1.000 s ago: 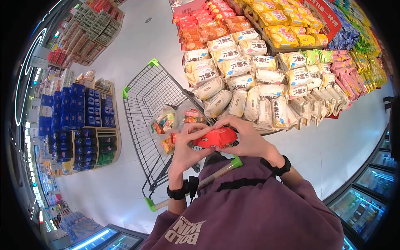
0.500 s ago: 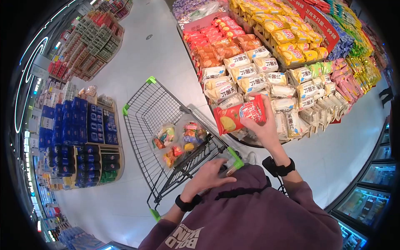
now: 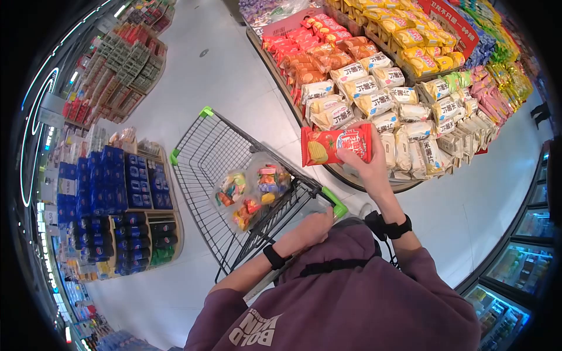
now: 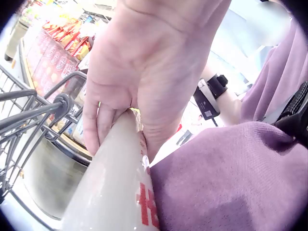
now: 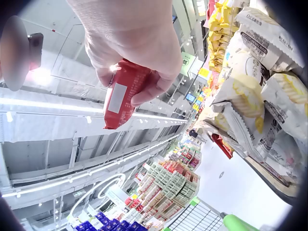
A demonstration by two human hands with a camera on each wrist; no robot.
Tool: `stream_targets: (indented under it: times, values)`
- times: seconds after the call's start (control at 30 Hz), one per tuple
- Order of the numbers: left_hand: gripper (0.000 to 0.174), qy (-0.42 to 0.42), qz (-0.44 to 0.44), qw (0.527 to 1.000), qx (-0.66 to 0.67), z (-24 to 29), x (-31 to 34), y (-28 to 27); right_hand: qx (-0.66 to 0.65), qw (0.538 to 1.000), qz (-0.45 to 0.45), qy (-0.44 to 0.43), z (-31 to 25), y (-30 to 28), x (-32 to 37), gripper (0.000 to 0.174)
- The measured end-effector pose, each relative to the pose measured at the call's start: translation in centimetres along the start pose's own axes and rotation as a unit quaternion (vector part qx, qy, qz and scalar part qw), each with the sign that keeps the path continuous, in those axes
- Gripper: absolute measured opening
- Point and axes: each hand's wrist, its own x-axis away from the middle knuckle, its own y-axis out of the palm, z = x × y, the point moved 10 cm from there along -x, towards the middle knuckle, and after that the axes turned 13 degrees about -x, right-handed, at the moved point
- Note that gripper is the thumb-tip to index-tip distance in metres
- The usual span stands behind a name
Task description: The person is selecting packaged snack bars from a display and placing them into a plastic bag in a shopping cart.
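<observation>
In the head view my right hand [image 3: 370, 169] grips a red bag of chips [image 3: 331, 147] by its right end, holding it up between the cart and the snack display. The bag's printed front, with a yellow chip picture, faces up toward me. From the right wrist view its back [image 5: 126, 91] shows between thumb and fingers, with a white label panel. My left hand [image 3: 316, 229] is at the handle of the shopping cart [image 3: 206, 111]. Seen from the left wrist, its fingers and thumb wrap either side of the pale handle bar [image 4: 113, 178] with red print.
Clear plastic bags of colourful packets [image 3: 233, 190] lie in the cart. Right of it stands a display heaped with white snack bags [image 3: 374, 99], red ones and yellow ones. Blue drink packs [image 3: 111, 181] are stacked at the left, and lit freezers [image 3: 521, 263] line the right.
Both hands held the red bag at first; the left hand then let go and moved down to the cart handle, where it now grips. The right hand lifted the bag toward the display, turning its front up.
</observation>
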Motion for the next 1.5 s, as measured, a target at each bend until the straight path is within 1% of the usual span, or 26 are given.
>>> stream_targets:
  times: [0.07,0.17,0.23,0.27,0.37,0.47,0.57,0.67,0.77,0.9,0.93,0.97,1.07,1.17,1.2,1.3,1.33,1.37,1.43,1.47,1.5]
  values:
    - [0.051,-0.005,-0.013,1.000,0.012,-0.6,0.3,0.4,0.004,1.000,-0.001,-0.006,0.2,0.4,0.1,0.047]
    - [0.048,0.001,-0.029,0.999,-0.017,-0.7,0.5,-0.5,0.006,1.000,0.005,-0.008,0.0,0.6,0.4,0.047]
    - [0.049,0.020,-0.024,0.999,-0.021,-1.4,0.4,-0.2,-0.005,1.000,0.010,0.000,0.0,0.7,0.5,0.046]
    - [0.049,0.027,-0.021,0.999,-0.025,-1.8,0.2,-0.1,0.011,1.000,0.010,-0.001,0.0,0.4,0.6,0.046]
    - [0.049,0.041,-0.034,0.998,-0.027,-2.6,-0.2,-0.4,-0.002,1.000,0.023,-0.002,-0.5,0.0,0.7,0.047]
    - [0.049,0.006,-0.060,0.998,-0.024,-3.8,-0.7,-1.9,-0.004,0.999,0.030,-0.012,-0.5,-0.5,0.5,0.048]
    - [0.048,0.039,-0.039,0.998,-0.024,-4.9,-1.6,-2.2,-0.004,0.999,0.037,0.001,-0.7,-1.0,0.2,0.049]
    - [0.057,0.023,-0.074,0.995,-0.057,-6.1,-2.8,-2.9,-0.004,0.999,0.043,-0.005,-1.5,-1.6,-0.2,0.048]
    - [0.056,0.029,-0.092,0.994,-0.060,-7.7,-4.2,-2.9,-0.003,0.998,0.056,-0.014,-1.8,-2.5,-0.5,0.048]
    - [0.049,0.020,-0.101,0.993,-0.051,-8.9,-5.6,-4.0,-0.032,0.998,0.055,0.019,-2.1,-2.9,-1.9,0.051]
    - [0.047,0.015,-0.103,0.993,-0.048,-9.1,-5.7,-4.2,-0.046,0.997,0.056,0.040,-2.1,-2.9,-2.3,0.052]
    - [0.045,0.010,-0.103,0.994,-0.045,-9.1,-6.0,-4.4,-0.048,0.997,0.054,0.037,-2.4,-2.9,-2.7,0.053]
    - [0.049,-0.042,-0.123,0.991,0.018,-9.4,-6.5,-5.4,-0.048,0.997,0.047,0.032,-2.9,-2.9,-4.0,0.058]
    - [0.052,0.029,-0.103,0.994,0.023,-8.7,-5.9,-5.8,0.022,0.999,0.035,0.034,-3.7,-2.9,-5.1,0.059]
    - [0.054,0.040,-0.112,0.993,0.024,-8.9,-5.9,-6.0,0.064,0.997,0.033,0.014,-4.2,-2.9,-5.5,0.060]
    - [0.060,0.073,-0.138,0.987,0.035,-9.1,-5.6,-6.3,0.066,0.997,0.035,0.036,-5.1,-2.8,-6.5,0.062]
    - [0.056,0.103,-0.086,0.991,0.000,-9.0,-5.7,-7.0,0.076,0.995,0.046,0.049,-5.1,-3.0,-6.8,0.064]
    - [0.055,0.106,-0.078,0.991,-0.005,-9.5,-5.6,-7.2,0.100,0.993,0.036,0.041,-5.6,-2.8,-7.3,0.064]
    - [0.053,0.114,-0.062,0.992,-0.015,-9.9,-6.0,-9.2,0.149,0.988,0.016,0.027,-6.5,-2.3,-8.7,0.064]
    - [0.050,0.107,-0.067,0.991,-0.033,-10.2,-6.0,-9.5,0.170,0.985,0.010,0.008,-7.0,-2.0,-9.4,0.062]
    - [0.046,0.103,-0.071,0.991,-0.052,-10.4,-6.1,-9.9,0.204,0.979,-0.006,0.015,-7.0,-1.4,-10.2,0.062]
